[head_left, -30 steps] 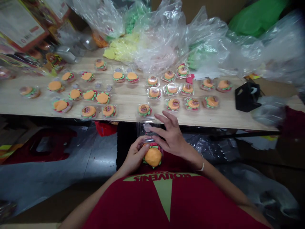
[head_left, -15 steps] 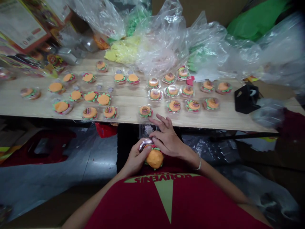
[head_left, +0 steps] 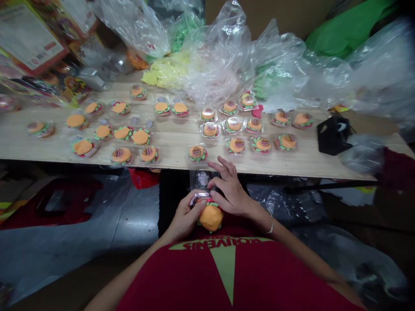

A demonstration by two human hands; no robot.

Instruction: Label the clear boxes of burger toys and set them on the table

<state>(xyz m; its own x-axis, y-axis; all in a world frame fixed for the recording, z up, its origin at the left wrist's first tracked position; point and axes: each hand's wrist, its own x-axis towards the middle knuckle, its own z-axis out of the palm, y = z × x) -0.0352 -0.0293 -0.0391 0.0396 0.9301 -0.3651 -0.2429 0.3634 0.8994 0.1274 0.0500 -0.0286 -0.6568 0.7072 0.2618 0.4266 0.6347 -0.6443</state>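
In front of my red shirt I hold a toy burger with an orange bun and green and red layers, sitting in a clear plastic clamshell case. My left hand is curled round the burger and the case's base from the left. Fingers of my right hand pinch the open clear lid just above the burger. Both hands sit just below the wooden table's front edge.
Several packed toy burgers in clear cases lie in rows across the table. Clear plastic bags with yellow and green pieces are heaped at the back. A black tape dispenser stands at the right. Printed boxes sit at far left.
My right hand has drawn in from spread fingers over the lid to a pinch on it, and the lid has come down closer to the burger. My left hand has stayed put.
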